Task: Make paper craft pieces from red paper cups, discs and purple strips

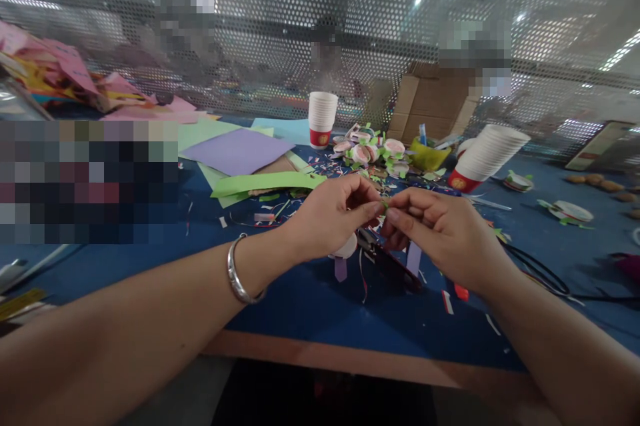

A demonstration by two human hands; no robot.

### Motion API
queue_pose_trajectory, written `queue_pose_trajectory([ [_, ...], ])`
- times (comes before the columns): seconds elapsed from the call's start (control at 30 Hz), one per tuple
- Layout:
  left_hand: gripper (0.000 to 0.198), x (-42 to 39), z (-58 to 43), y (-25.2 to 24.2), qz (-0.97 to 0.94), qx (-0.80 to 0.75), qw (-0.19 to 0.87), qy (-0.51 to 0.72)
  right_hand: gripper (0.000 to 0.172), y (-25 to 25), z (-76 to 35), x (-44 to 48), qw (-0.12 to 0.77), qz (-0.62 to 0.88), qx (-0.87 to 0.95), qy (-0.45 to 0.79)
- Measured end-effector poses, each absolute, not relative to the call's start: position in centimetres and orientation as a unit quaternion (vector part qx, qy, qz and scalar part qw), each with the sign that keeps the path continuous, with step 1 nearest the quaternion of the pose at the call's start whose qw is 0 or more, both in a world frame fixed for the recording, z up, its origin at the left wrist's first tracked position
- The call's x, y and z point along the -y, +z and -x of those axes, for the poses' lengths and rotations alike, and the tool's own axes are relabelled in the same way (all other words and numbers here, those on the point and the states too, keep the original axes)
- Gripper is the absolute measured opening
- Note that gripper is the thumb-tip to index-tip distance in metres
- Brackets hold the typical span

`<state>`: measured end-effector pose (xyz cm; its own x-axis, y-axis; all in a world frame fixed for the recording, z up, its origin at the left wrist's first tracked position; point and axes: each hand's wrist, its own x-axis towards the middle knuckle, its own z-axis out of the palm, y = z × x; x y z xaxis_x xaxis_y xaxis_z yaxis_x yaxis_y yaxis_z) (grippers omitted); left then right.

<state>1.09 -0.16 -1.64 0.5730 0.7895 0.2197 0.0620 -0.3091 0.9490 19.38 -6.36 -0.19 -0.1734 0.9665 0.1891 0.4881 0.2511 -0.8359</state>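
Note:
Above the front middle of the table, my left hand [343, 209] and my right hand [440, 219] meet fingertip to fingertip. Both are closed in a pinch on a small green paper piece [385, 203], mostly covered by the fingers. Under my left hand is a white paper disc [346, 247], partly hidden, beside a purple paper tab [341, 270]. A dark, flat, phone-like object [395, 267] lies below the hands, next to a lilac paper strip [414, 257]. Behind my left wrist stretches a bright green paper strip [267, 182].
Paper cup stacks, one upright [323, 121] and one leaning [487, 156], stand behind. Between them are several cup-bottom discs with green tabs [363, 154] and a yellow-green container [429, 156]. Purple paper sheets [240, 151] lie left. Black cable [537, 269] runs right; scraps litter the blue table [310, 306].

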Motion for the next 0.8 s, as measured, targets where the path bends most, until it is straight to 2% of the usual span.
queue_pose_trajectory([
  [0.17,0.008,0.6,-1.0,-1.2,-0.794,-0.317,0.378,0.356,0.013,-0.8,-19.7,6.2,0.377,0.525,0.698,0.307],
  [0.33,0.005,0.9,-1.2,-1.0,-0.829,-0.315,0.300,0.352,0.010,-1.2,-19.9,6.1,0.381,0.534,0.697,0.291],
  [0.4,0.006,0.6,-1.4,-1.1,-0.826,-0.308,0.317,0.350,0.010,-1.2,-19.9,6.1,0.380,0.540,0.696,0.281],
  [0.5,0.009,0.0,-1.5,-1.4,-0.784,-0.277,0.445,0.332,0.013,-0.9,-19.8,6.2,0.378,0.545,0.688,0.294],
  [0.57,0.011,-0.4,-1.3,-1.6,-0.767,-0.259,0.485,0.330,0.015,-0.6,-19.8,6.2,0.375,0.544,0.682,0.312],
  [0.8,0.020,-1.2,0.0,-1.4,-0.802,-0.275,0.447,0.284,0.010,-0.6,-20.3,5.7,0.325,0.586,0.680,0.299],
])
